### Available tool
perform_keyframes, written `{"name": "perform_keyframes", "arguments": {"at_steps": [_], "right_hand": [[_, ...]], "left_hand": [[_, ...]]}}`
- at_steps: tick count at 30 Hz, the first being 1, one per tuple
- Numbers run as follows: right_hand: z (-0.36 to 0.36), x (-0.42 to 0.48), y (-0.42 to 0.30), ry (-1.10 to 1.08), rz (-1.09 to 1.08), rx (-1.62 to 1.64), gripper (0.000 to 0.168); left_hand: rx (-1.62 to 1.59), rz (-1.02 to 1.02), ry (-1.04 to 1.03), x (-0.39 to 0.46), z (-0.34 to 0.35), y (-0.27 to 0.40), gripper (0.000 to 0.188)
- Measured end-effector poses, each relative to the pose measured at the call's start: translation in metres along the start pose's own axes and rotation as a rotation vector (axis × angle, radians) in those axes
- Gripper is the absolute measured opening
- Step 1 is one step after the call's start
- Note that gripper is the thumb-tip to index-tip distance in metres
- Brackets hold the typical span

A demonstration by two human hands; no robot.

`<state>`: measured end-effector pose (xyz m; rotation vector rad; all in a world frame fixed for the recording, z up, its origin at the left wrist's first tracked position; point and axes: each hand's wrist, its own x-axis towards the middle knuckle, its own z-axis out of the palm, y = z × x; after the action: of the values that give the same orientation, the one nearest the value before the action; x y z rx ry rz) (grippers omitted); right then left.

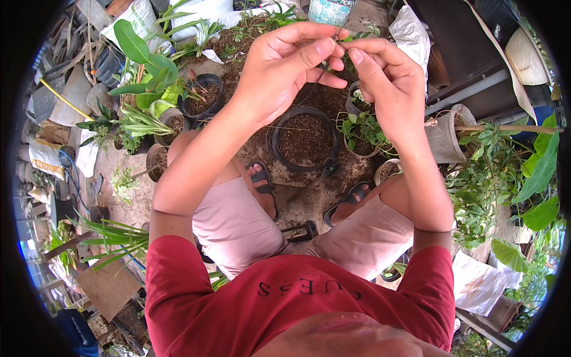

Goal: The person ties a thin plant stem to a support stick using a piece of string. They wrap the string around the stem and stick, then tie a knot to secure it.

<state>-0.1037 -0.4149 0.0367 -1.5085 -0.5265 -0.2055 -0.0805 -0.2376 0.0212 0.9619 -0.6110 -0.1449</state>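
Note:
Both hands are raised in front of me, fingertips close together over the soil. Between the thumb and fingers of my left hand (285,67) is a thin dark wire or cord (321,73). My right hand (389,76) pinches the same strand just to the right, where it looks crossed or twisted. Part of the strand hangs below my left fingers towards a round black plastic pot (275,149); whether it joins the rim I cannot tell. Dark brown potting soil (305,136) fills this pot, which stands on the ground between my feet.
Potted plants flank the black pot, including a leafy vine (366,129) at right and a dark pot (214,105) at left. A paint bucket (330,12) stands beyond my hands. At right are a grey pot (441,143) and a dark panel (459,49). White sacks (200,22) lie behind.

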Motion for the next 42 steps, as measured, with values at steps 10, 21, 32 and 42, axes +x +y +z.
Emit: {"name": "perform_keyframes", "arguments": {"at_steps": [10,21,32,42], "right_hand": [[-0.003,0.011,0.035,-0.131,0.181,0.042,0.026],[0.027,0.003,0.069,-0.05,0.367,0.473,0.033],[0.015,0.004,0.094,-0.087,-0.212,-0.453,0.022],[-0.026,0.011,0.106,-0.329,0.58,0.302,0.033]], "left_hand": [[0.306,-0.013,0.079,0.008,-0.018,0.008,0.022],[0.146,0.126,0.417,0.018,-0.056,0.004,0.018],[0.224,0.362,0.609,0.035,-0.1,0.013,0.007],[0.296,0.546,0.957,0.029,-0.252,0.087,0.012]]}}
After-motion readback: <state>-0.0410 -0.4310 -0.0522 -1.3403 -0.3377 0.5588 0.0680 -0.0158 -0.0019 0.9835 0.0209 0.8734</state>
